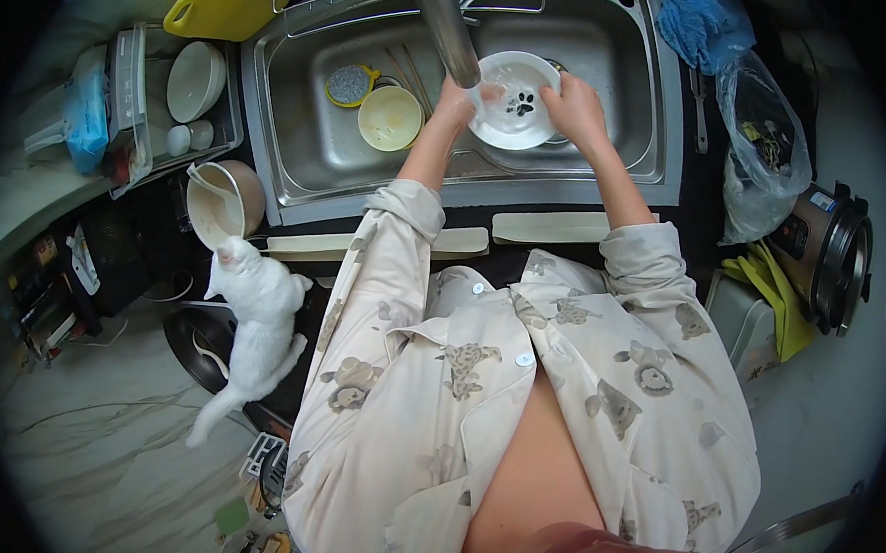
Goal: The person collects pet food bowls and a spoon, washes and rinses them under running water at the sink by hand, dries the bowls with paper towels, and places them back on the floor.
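Over the right basin of the sink, a white bowl (516, 127) with a black paw print is tilted toward me beneath the tap (446, 31). My right hand (575, 111) grips its right rim, thumb toward the inside. At the left rim is my left hand (457, 105), its fingers curled onto the bowl and partly hidden by the tap and running water. Down in the left basin lie a cream bowl (390, 119), a yellow-rimmed scrubbing sponge (351, 85) and a pair of chopsticks (406, 72). Something metallic shows partly behind the white bowl.
A white cat (261, 312) stands at the counter's left by a pot (224, 203). A yellow jug (220, 2) and a dish container (136, 110) stand left of the sink. Rightward are a plastic bag (761, 143), blue cloth (704, 28), rice cooker (827, 247) and yellow gloves (778, 294).
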The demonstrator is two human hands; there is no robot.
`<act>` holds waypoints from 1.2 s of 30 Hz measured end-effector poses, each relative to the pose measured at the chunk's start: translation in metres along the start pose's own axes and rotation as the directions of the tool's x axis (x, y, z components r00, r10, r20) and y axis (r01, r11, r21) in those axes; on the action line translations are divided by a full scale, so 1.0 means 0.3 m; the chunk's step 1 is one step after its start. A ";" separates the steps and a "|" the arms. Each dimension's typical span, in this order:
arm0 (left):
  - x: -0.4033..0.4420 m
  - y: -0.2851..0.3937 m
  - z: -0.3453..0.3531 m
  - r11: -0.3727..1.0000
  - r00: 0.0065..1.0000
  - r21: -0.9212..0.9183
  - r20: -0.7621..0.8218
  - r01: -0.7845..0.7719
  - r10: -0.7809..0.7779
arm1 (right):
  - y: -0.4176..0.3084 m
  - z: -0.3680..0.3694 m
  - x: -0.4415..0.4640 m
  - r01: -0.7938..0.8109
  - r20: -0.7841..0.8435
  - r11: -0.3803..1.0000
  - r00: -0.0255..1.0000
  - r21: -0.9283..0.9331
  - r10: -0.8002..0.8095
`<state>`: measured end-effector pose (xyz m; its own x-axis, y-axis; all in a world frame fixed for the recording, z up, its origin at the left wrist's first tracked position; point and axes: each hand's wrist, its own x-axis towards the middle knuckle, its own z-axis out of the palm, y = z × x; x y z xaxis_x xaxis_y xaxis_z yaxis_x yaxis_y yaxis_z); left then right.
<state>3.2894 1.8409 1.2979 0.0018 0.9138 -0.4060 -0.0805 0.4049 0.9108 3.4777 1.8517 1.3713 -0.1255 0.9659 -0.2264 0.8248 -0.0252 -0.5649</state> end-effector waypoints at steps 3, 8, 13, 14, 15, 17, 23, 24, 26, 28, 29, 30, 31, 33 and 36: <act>-0.013 0.007 0.009 1.000 0.999 -0.014 -0.052 -0.009 0.008 | -0.011 0.002 -0.018 -0.011 0.016 1.000 1.000 -0.004 0.011; -0.011 -0.017 0.030 0.973 0.972 0.228 -0.233 0.039 0.015 | 0.010 0.029 -0.011 -0.015 -0.043 0.999 0.999 0.050 0.017; -0.057 -0.032 0.091 0.964 0.933 0.244 -0.313 -0.101 0.177 | 0.048 0.034 0.022 -0.070 -0.120 0.992 0.989 0.106 0.083; -0.098 0.004 0.107 0.943 0.929 0.283 -0.270 -0.174 0.252 | 0.064 0.034 0.032 -0.069 -0.152 0.991 0.985 0.114 0.086; -0.140 0.070 0.108 0.960 0.969 0.239 -0.157 -0.149 0.189 | 0.072 0.028 0.034 -0.074 -0.142 0.989 0.986 0.132 0.092; -0.139 0.066 0.091 0.963 0.970 0.157 -0.071 -0.218 0.231 | 0.058 -0.011 0.020 -0.086 -0.132 0.990 0.986 0.112 0.101; -0.074 0.028 0.047 0.952 0.968 0.195 -0.027 -0.238 0.248 | 0.057 0.009 0.017 -0.065 -0.132 0.992 0.988 0.108 0.080; -0.065 0.017 0.041 0.917 0.952 0.275 -0.015 -0.290 0.305 | 0.059 0.013 0.015 -0.060 -0.137 0.992 0.988 0.110 0.075; -0.055 -0.003 0.037 0.910 0.945 0.282 -0.029 -0.304 0.325 | 0.050 0.008 0.010 -0.066 -0.130 0.990 0.988 0.123 0.082; -0.040 -0.020 0.028 0.903 0.938 0.288 -0.041 -0.319 0.344 | 0.042 0.009 0.005 -0.073 -0.125 0.988 0.988 0.135 0.090; -0.031 -0.026 0.016 0.892 0.945 0.342 -0.030 -0.295 0.324 | 0.040 0.011 0.003 -0.068 -0.127 0.988 0.988 0.135 0.086; -0.023 -0.031 0.006 0.877 0.952 0.396 -0.021 -0.272 0.304 | 0.039 0.012 0.001 -0.064 -0.129 0.989 0.988 0.134 0.081; -0.008 -0.039 -0.001 0.877 0.952 0.395 -0.019 -0.273 0.305 | 0.046 0.017 0.004 -0.064 -0.130 0.989 0.988 0.134 0.082; 0.005 -0.063 -0.005 0.903 0.976 0.375 0.017 -0.209 0.219 | 0.072 0.046 0.016 -0.078 -0.121 0.975 0.987 0.209 0.105; -0.131 0.047 0.108 0.880 0.873 0.227 -0.168 -0.418 0.459 | 0.107 0.097 0.043 -0.091 -0.141 0.939 0.979 0.331 0.144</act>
<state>3.3206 1.8117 1.3290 -0.2030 0.9779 0.0508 0.1544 -0.0193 0.9878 3.4866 1.8560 1.3272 0.0739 0.9787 -0.1915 0.6032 -0.1968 -0.7729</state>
